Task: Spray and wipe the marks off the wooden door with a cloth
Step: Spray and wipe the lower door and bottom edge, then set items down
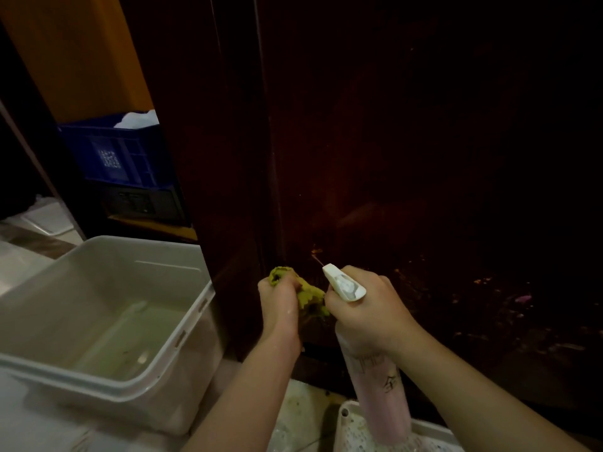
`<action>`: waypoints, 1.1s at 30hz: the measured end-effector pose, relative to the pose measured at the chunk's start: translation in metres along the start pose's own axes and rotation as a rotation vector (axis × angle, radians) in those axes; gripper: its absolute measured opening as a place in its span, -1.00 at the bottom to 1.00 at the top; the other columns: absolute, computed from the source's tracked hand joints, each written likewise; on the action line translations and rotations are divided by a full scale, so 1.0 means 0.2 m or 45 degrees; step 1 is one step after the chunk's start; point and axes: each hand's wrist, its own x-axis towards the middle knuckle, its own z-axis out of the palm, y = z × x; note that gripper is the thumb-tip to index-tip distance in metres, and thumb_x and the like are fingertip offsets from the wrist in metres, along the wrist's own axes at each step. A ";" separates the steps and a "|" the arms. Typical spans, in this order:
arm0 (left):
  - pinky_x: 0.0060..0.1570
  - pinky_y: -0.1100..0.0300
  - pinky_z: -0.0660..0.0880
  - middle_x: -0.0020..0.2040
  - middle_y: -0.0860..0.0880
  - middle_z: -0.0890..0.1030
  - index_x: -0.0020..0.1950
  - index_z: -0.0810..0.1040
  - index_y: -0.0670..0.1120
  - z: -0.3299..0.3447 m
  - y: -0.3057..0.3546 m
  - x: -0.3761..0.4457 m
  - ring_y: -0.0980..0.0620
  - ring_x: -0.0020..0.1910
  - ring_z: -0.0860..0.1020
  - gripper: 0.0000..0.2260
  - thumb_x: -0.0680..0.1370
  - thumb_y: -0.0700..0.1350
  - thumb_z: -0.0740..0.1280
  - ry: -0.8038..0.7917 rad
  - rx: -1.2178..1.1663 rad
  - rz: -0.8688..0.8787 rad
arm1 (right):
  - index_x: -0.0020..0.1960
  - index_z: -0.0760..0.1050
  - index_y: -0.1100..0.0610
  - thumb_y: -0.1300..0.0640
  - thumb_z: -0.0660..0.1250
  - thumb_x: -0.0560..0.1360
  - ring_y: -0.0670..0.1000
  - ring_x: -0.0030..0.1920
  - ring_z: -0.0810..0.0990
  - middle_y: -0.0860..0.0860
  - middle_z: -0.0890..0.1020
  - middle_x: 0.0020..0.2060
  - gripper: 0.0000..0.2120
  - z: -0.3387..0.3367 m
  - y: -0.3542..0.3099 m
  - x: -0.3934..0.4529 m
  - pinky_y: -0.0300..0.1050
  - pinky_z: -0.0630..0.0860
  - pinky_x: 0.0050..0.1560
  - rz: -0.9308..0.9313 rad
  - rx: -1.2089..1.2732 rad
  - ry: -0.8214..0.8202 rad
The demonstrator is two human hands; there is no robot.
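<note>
The dark wooden door fills the right and centre of the view, with small light marks low down near its bottom. My left hand grips a bunched yellow-green cloth close to the door's lower left part. My right hand holds a pinkish spray bottle by its neck, and its white nozzle points up and left toward the door. The fingertips of my right hand also touch the cloth. The two hands are side by side.
A large white plastic tub with shallow cloudy water stands at the lower left. A blue crate sits on a dark box behind it. A white perforated basket lies below the bottle. The floor is pale tile.
</note>
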 end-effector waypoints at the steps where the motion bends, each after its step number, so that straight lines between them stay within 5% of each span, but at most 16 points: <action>1: 0.07 -0.15 0.55 0.04 -0.16 0.56 0.18 0.36 -0.02 0.00 0.00 0.00 -0.15 0.01 0.59 -0.73 0.49 -0.19 0.22 0.022 -0.013 0.017 | -0.34 0.32 0.08 0.09 0.31 0.42 -0.01 -0.44 0.38 -0.03 0.41 -0.46 -0.77 0.00 0.00 0.00 0.03 0.38 -0.37 -0.006 -0.020 0.011; 10: -0.27 0.25 0.48 -0.03 0.00 0.54 0.18 0.31 0.03 0.00 -0.01 0.01 0.10 -0.12 0.57 -0.64 0.49 -0.03 0.40 0.239 0.086 0.323 | -0.26 0.42 0.05 0.06 0.34 0.43 0.00 -0.36 0.49 0.00 0.53 -0.38 -0.85 0.00 0.03 -0.01 -0.30 0.32 -0.46 0.026 0.008 0.033; 15: -0.12 0.25 0.50 0.13 -0.03 0.40 0.13 0.42 -0.02 0.05 0.05 0.02 0.11 -0.07 0.50 -0.76 0.56 0.07 0.32 0.338 0.325 0.618 | -0.38 0.30 0.00 0.08 0.30 0.43 -0.10 -0.48 0.36 -0.09 0.41 -0.49 -0.74 0.00 0.04 -0.04 -0.16 0.31 -0.44 0.024 0.010 0.077; 19: -0.19 0.38 0.40 0.10 0.00 0.32 0.07 0.34 0.03 0.12 0.12 0.03 0.12 -0.07 0.47 -0.83 0.59 0.05 0.27 0.364 0.464 0.881 | -0.35 0.35 0.08 0.11 0.34 0.43 -0.11 -0.46 0.39 -0.05 0.44 -0.46 -0.76 -0.04 0.07 -0.07 -0.17 0.34 -0.42 0.042 0.026 0.065; 24: -0.12 0.09 0.47 -0.01 -0.05 0.41 -0.03 0.39 -0.11 0.18 -0.02 0.05 -0.05 -0.05 0.46 -0.84 0.58 -0.04 0.29 0.260 0.910 1.021 | -0.27 0.43 0.13 0.12 0.37 0.42 -0.07 -0.41 0.45 -0.01 0.51 -0.40 -0.84 -0.08 0.13 -0.11 -0.27 0.38 -0.41 0.117 0.095 0.120; 29: -0.17 0.10 0.43 -0.08 -0.02 0.40 -0.13 0.38 -0.10 0.14 -0.20 0.06 -0.01 -0.14 0.44 -0.85 0.57 -0.11 0.31 0.029 1.072 1.074 | -0.20 0.46 0.14 0.11 0.38 0.43 0.00 -0.30 0.52 0.04 0.56 -0.32 -0.87 -0.10 0.20 -0.12 -0.21 0.39 -0.38 0.162 0.048 0.133; 33: -0.28 0.38 0.38 -0.10 0.06 0.44 -0.05 0.38 0.00 0.11 -0.17 0.03 0.19 -0.22 0.46 -0.90 0.59 -0.06 0.30 0.064 0.929 1.063 | -0.22 0.43 0.11 0.11 0.35 0.44 0.03 -0.31 0.54 0.01 0.55 -0.34 -0.87 -0.08 0.22 -0.12 -0.18 0.41 -0.37 0.208 -0.012 0.126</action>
